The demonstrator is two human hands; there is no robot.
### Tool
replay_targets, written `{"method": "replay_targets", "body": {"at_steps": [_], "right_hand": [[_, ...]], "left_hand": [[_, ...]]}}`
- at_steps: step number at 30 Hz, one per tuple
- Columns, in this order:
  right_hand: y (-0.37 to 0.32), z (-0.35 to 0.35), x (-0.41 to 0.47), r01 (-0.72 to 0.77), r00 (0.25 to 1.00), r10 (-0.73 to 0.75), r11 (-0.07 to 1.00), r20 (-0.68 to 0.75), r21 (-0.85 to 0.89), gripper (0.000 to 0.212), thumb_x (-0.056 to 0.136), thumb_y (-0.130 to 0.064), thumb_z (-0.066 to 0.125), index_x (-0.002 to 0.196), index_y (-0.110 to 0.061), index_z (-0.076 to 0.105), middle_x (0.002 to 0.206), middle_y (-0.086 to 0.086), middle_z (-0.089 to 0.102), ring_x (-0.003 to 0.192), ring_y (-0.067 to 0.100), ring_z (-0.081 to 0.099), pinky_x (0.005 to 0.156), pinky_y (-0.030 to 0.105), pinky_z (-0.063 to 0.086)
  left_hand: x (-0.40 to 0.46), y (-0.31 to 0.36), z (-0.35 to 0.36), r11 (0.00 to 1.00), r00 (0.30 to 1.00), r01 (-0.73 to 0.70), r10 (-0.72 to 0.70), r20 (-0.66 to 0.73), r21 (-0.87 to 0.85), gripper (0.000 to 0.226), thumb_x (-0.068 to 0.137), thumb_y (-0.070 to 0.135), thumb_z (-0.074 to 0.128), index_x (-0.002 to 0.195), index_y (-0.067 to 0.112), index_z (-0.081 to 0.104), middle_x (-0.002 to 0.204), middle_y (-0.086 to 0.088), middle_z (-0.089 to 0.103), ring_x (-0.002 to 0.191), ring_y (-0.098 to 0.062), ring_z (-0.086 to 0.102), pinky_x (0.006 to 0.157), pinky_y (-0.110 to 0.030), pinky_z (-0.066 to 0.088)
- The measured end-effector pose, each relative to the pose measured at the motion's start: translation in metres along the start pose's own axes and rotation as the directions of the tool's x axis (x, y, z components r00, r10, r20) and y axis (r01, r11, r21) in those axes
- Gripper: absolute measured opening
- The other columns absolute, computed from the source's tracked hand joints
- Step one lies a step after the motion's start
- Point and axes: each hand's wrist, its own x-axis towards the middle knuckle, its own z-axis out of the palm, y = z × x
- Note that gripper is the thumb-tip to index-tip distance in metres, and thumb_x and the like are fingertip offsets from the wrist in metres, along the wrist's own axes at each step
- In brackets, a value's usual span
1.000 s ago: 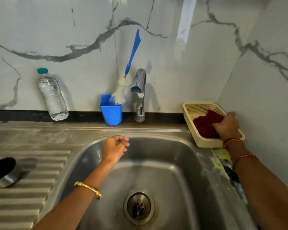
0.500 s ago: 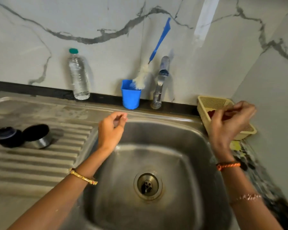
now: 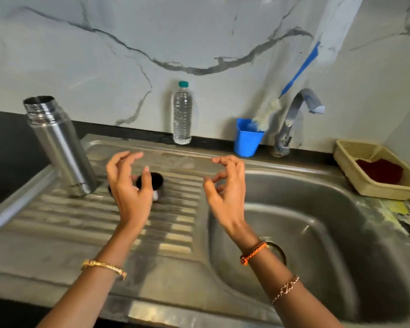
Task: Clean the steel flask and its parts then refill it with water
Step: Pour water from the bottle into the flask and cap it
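Both hands empty, fingers loosely curled; left hand [image 3: 128,185] nearer flask [image 3: 59,147], which stands upright just left of it; right hand [image 3: 225,185] over sink [image 3: 317,209] edge.

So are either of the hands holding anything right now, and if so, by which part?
Nothing is held. The left hand and right hand both hover with loosely curled fingers above the drainboard, empty.

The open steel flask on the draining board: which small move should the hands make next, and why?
Probably the left hand should reach left and grip the open steel flask: both hands, the right hand too, hover empty, and the flask stands upright, uncapped and untouched.
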Motion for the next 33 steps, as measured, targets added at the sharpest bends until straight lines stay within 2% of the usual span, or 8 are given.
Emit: {"method": "replay_targets", "body": {"at_steps": [6,8,11,15,20,26,29,33], "right_hand": [[-0.039,0.099,-0.004,-0.204,0.959,0.207,0.978,0.195,-0.038,0.036,0.076,-0.010,0.065,0.111,-0.015,0.060,0.109,-0.005,0.053,0.083,0.015,0.061,0.077,0.035,0.053],[-0.049,0.126,0.002,-0.277,0.918,0.288,0.958,0.274,-0.078,0.033,0.079,-0.008,0.065,0.112,-0.011,0.062,0.111,0.001,0.062,0.085,0.017,0.063,0.083,0.035,0.051],[-0.063,0.165,0.007,-0.389,0.855,0.376,0.920,0.357,-0.036,0.034,0.082,-0.006,0.064,0.115,-0.008,0.061,0.104,0.003,0.063,0.082,0.013,0.060,0.084,0.030,0.051],[-0.071,0.206,0.023,-0.457,0.800,0.423,0.889,0.425,-0.025,0.045,0.082,-0.009,0.067,0.125,-0.011,0.053,0.116,0.006,0.059,0.092,0.016,0.059,0.092,0.033,0.049],[-0.080,0.241,0.043,-0.512,0.734,0.417,0.858,0.536,0.033,0.066,0.085,-0.015,0.066,0.142,-0.017,0.033,0.144,0.006,0.041,0.123,0.025,0.048,0.100,0.038,0.043],[-0.081,0.267,0.038,-0.507,0.744,0.331,0.846,0.581,0.167,0.062,0.089,-0.009,0.059,0.144,-0.019,0.031,0.144,0.006,0.042,0.125,0.026,0.045,0.099,0.040,0.043],[-0.076,0.273,0.039,-0.476,0.781,0.319,0.861,0.537,0.180,0.061,0.089,-0.008,0.058,0.143,-0.017,0.032,0.142,0.007,0.044,0.121,0.032,0.050,0.099,0.052,0.044],[-0.080,0.267,0.047,-0.428,0.837,0.290,0.875,0.463,0.227,0.059,0.089,-0.008,0.058,0.142,-0.015,0.034,0.139,0.010,0.046,0.119,0.033,0.052,0.099,0.053,0.044]], "left_hand": [[0.025,-0.057,-0.065,0.978,0.962,0.196,-0.206,-0.179,-0.073,0.047,0.082,0.006,0.059,0.127,0.004,0.044,0.127,0.004,0.026,0.101,-0.013,0.044,0.079,-0.027,0.048],[0.040,-0.076,-0.087,0.957,0.940,0.271,-0.286,-0.185,-0.101,0.054,0.083,0.007,0.060,0.133,0.008,0.039,0.132,0.001,0.025,0.106,-0.017,0.044,0.080,-0.023,0.048],[0.071,-0.097,-0.109,0.862,0.855,0.480,-0.502,-0.132,-0.162,0.058,0.088,0.016,0.060,0.139,0.014,0.034,0.140,-0.006,0.029,0.113,-0.018,0.046,0.078,-0.006,0.042],[0.101,-0.119,-0.124,0.763,0.787,0.611,-0.615,0.051,-0.212,0.063,0.089,0.030,0.061,0.143,0.017,0.031,0.142,0.000,0.036,0.126,-0.011,0.041,0.097,-0.016,0.037],[0.122,-0.131,-0.135,0.692,0.744,0.667,-0.599,0.294,-0.277,0.052,0.092,0.030,0.054,0.139,0.015,0.039,0.138,0.000,0.047,0.122,-0.008,0.047,0.100,-0.023,0.039],[0.134,-0.138,-0.130,0.689,0.738,0.665,-0.543,0.402,-0.289,0.024,0.098,0.035,0.038,0.099,0.024,0.060,0.093,0.009,0.062,0.074,0.009,0.062,0.060,-0.008,0.047],[0.134,-0.139,-0.127,0.710,0.755,0.641,-0.516,0.404,-0.292,0.031,0.099,0.032,0.038,0.112,0.013,0.058,0.092,0.010,0.061,0.076,0.007,0.061,0.060,-0.005,0.046],[0.146,-0.128,-0.121,0.784,0.808,0.549,-0.411,0.422,-0.290,0.032,0.099,0.030,0.039,0.116,0.010,0.057,0.091,0.013,0.062,0.079,0.010,0.061,0.067,-0.006,0.047]]}}
